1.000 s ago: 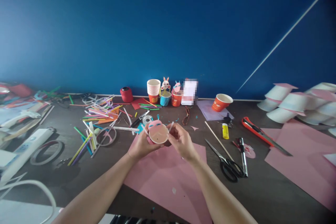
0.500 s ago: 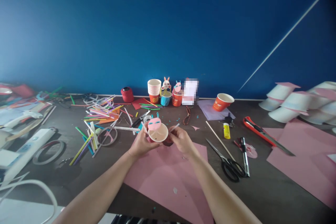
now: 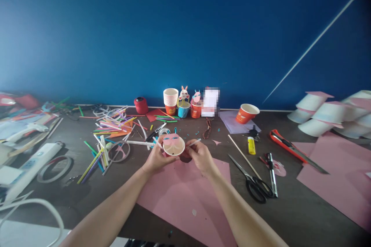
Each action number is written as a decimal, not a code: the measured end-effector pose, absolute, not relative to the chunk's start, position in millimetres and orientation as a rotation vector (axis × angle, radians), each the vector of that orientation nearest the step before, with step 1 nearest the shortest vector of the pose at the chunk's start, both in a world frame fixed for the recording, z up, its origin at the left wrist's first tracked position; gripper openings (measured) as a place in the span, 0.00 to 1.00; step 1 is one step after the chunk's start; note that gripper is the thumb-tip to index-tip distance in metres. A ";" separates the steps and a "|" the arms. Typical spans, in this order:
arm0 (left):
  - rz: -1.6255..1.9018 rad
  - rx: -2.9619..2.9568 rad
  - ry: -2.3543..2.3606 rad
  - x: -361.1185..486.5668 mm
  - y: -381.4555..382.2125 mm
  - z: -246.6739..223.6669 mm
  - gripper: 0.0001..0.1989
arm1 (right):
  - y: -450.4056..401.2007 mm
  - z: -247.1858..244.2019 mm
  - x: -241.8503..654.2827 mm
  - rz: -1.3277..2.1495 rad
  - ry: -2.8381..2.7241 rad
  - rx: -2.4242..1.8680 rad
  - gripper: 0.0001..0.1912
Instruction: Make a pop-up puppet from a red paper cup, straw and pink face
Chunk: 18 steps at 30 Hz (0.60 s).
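My left hand (image 3: 155, 157) grips a paper cup (image 3: 174, 156) from its left side, its pale open mouth tilted towards me. A pink paper face (image 3: 171, 139) with blue-edged eyes and blue ears shows at the cup's far rim, its lower part inside the mouth. Pinched in the fingers of my right hand (image 3: 199, 156), a thin white straw (image 3: 194, 142) slants up to the right beside the cup. Another white piece pokes out at the cup's left, by my left fingers. Under both hands lies a pink paper sheet (image 3: 185, 197).
Scissors (image 3: 251, 185), a marker (image 3: 271, 175), a yellow glue stick (image 3: 251, 145) and an orange cutter (image 3: 290, 147) lie right. Coloured straws (image 3: 113, 123) spread left. Behind stand stacked cups (image 3: 171, 100), a rabbit-faced blue cup (image 3: 184, 110) and a red cup (image 3: 247, 113).
The pink paper face has dropped lower into the cup's mouth. Both hands stay in nearly the same place, and the whole view has shifted slightly.
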<state>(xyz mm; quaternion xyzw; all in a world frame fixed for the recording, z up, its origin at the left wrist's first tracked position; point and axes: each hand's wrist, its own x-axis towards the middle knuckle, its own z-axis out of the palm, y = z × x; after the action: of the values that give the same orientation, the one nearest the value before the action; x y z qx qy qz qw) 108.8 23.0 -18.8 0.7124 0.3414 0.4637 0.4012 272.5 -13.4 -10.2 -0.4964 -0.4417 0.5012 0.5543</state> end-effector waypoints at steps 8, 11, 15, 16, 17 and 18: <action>1.158 1.822 0.900 108.0 22.9 -16.9 0.34 | -19.4 -7.5 271.1 1.004 -1.198 -1.185 0.10; 1.152 1.834 0.876 108.2 21.7 -14.1 0.32 | -21.6 -4.8 271.1 1.003 -1.231 -1.205 0.09; 1.148 1.831 0.898 108.8 20.7 -11.5 0.31 | -24.4 0.7 270.3 0.967 -1.246 -1.231 0.07; 1.152 1.836 0.906 108.9 20.6 -10.7 0.31 | -24.8 1.7 270.1 0.964 -1.239 -1.232 0.07; 1.156 1.846 0.908 109.1 20.5 -10.0 0.30 | -25.0 2.4 269.8 0.964 -1.230 -1.229 0.07; 1.157 1.858 0.907 109.2 20.5 -9.4 0.30 | -24.9 2.6 269.6 0.968 -1.218 -1.223 0.06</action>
<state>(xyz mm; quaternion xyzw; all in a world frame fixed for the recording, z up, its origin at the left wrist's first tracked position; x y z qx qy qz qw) 109.2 20.5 -9.4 0.7266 0.3547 0.4523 0.3765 269.6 -24.9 2.6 -0.5166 -0.5144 0.4087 0.5491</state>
